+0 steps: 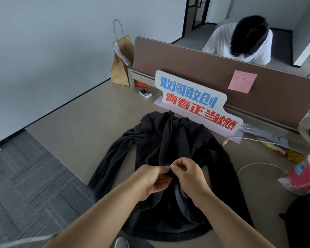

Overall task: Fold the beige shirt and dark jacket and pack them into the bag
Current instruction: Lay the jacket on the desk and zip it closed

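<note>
Grey desk (75, 126), near edge: dark jacket (150, 140) spread flat, front up — left hand (153, 180) & right hand (189, 173) fingers (177, 162) curled, pinching it mid-front, prob. zipping before folding.

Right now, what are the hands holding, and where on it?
The left hand and right hand both pinch the dark jacket at its front opening, near the middle.

Slogan sign (195, 102) straight beyond the fingers (180, 164); pink sticky note (242, 81) on the partition (186, 61) past it. White cable (254, 164) right of fingers, pink container (304, 174) further right. Small box (145, 93) beyond-left.
</note>
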